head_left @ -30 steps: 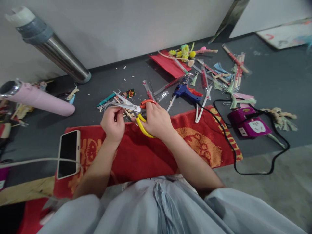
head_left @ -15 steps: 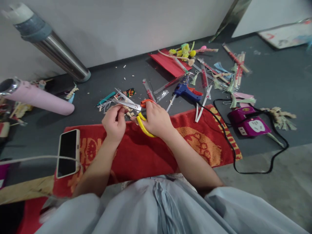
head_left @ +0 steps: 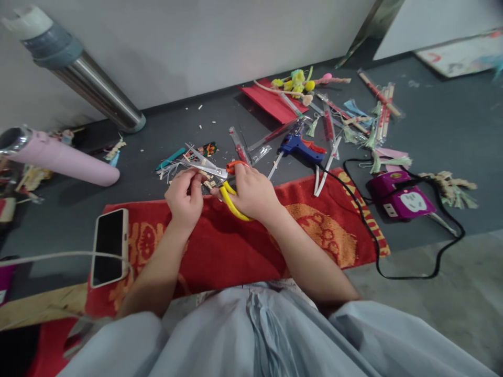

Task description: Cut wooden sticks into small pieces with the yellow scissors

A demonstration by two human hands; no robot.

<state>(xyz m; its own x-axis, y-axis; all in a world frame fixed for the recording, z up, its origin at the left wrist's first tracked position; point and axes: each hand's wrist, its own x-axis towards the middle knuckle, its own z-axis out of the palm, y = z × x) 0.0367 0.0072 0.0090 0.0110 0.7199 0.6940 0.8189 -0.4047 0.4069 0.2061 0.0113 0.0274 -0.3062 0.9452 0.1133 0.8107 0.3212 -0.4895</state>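
R hand [head_left: 251,191] curled round scissors [head_left: 220,172]; L hand [head_left: 184,195] half-curled nr blades [head_left: 210,168], hold unclear.

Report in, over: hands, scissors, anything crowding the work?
Right hand gripping scissors, blades apart. Left hand curled by the blades; whether it holds anything, unclear. Pale scraps close to the blades, blue glue gun beyond right hand.

Orange-red-and-yellow-handled scissors [head_left: 218,171] are being held by the right hand [head_left: 254,192], silver blades [head_left: 209,168] being kept apart, tips pointing leftward.
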